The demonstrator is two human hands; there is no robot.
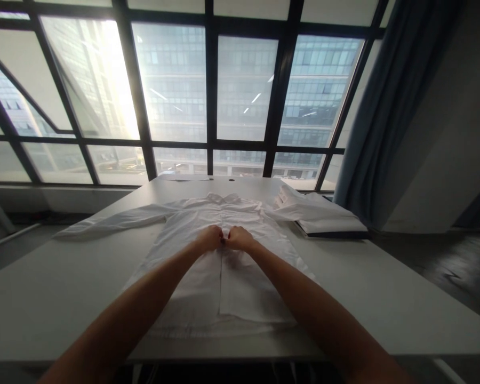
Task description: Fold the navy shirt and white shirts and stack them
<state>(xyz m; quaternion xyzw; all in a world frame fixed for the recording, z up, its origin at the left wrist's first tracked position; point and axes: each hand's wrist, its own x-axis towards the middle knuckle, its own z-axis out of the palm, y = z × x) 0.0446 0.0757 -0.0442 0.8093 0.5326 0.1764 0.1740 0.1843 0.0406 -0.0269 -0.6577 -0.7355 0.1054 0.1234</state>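
Observation:
A white long-sleeved shirt (184, 288) lies front side up, its collar toward the window and its hem near the table's front edge. Both hands meet at the front opening, about mid-chest. My left hand (210, 238) is closed in a pinch on the shirt's front edge. Close beside it, my right hand (240, 238) pinches the other side of the same opening. Any button between the fingertips is too small and shaded to make out. Below the hands the two front panels lie along a straight line. One sleeve stretches out to the left; the other reaches right.
The shirt rests on a white table (384, 288). At the back right lies a stack of folded white cloth (328, 218) on a dark flat item. Beyond the table stand large framed windows (246, 88), with a blue curtain (388, 117) on the right.

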